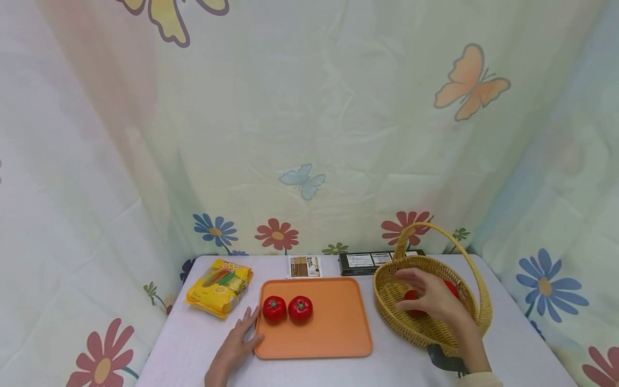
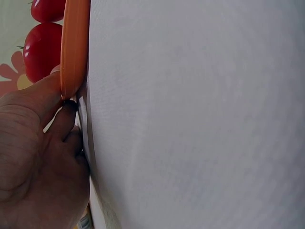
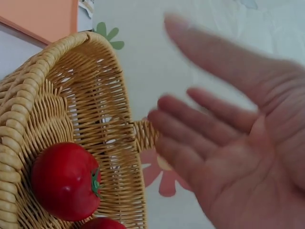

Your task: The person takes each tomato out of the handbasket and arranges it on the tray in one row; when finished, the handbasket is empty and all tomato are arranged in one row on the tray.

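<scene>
An orange tray (image 1: 333, 322) lies on the table with two red tomatoes (image 1: 300, 309) side by side on its left half. At the tray's left edge my left hand (image 1: 234, 344) pinches the rim; the left wrist view has the thumb over the rim (image 2: 75, 47) and a finger under it. My right hand (image 1: 432, 295) is held over a wicker basket (image 1: 396, 328), thumb apart from the fingers, nothing in its grasp. Inside the basket are red tomatoes (image 3: 64, 181), partly hidden by the right hand in the head view.
A yellow food packet (image 1: 220, 287) lies left of the tray. Behind the tray are a small white-and-brown packet (image 1: 304, 266) and a black box (image 1: 360, 262), the latter partly behind the basket. The basket's tall handle (image 1: 479, 274) arches over it. A flowered curtain (image 1: 309, 134) surrounds the table.
</scene>
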### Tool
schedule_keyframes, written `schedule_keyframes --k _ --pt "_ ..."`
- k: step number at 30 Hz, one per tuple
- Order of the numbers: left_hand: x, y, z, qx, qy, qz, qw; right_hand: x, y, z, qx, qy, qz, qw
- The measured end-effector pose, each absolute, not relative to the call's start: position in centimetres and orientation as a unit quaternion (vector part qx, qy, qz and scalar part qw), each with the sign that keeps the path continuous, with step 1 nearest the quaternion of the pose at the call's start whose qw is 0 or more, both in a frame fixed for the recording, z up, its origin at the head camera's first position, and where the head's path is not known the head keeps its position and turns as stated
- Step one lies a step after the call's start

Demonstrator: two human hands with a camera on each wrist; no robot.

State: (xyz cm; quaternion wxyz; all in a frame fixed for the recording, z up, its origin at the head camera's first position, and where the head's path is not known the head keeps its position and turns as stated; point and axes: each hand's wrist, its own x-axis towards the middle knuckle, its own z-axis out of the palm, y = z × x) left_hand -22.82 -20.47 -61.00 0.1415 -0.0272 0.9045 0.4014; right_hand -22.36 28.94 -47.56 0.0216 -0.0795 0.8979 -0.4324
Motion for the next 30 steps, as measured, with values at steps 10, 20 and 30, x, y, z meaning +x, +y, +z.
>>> schedule_keyframes --k 10,20,30 --pt "-22.9 -20.5 -61.3 -0.025 0.901 0.409 0.143 -22.8 29.8 -47.7 0.04 0.93 -0.362 0.045" --pt "-23.0 -20.6 -61.3 -0.022 0.901 0.41 0.137 -24.1 30.1 -48.7 0.109 0.916 -0.383 0.051" --pt "-22.8 -20.5 -61.2 -0.027 0.901 0.409 0.142 -24.7 31.3 -51.1 0.149 0.885 -0.438 0.049"
